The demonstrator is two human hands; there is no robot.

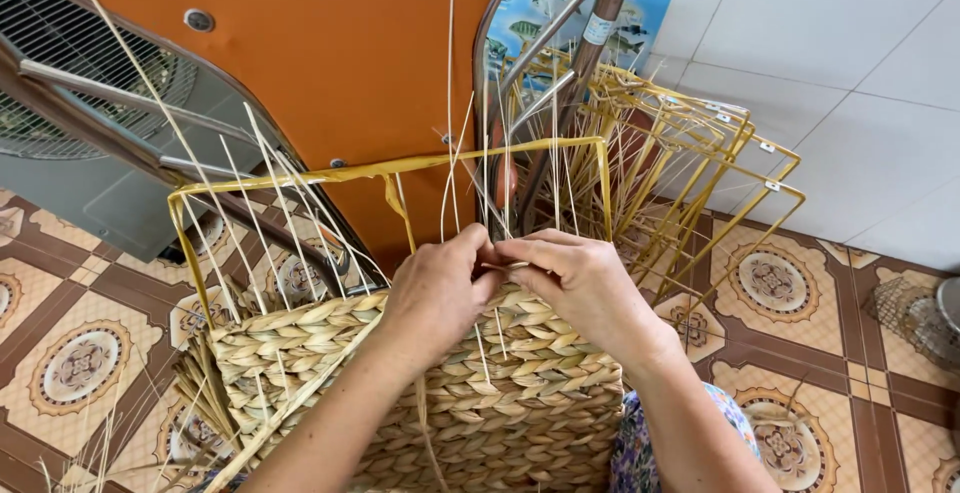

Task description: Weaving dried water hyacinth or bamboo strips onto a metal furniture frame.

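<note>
Two bare forearms enter from the bottom edge, each ending in a bare hand: the left hand (435,288) and the right hand (585,283). No sleeves cover either forearm as far as the view reaches, and no gloves, rings, bracelets or watch show on the hands or wrists. The fingernails look short and plain. Beneath the right forearm, at the bottom edge, shows a patch of floral printed cloth garment (632,448) in blue, pink and purple, worn on the person's lap.
</note>
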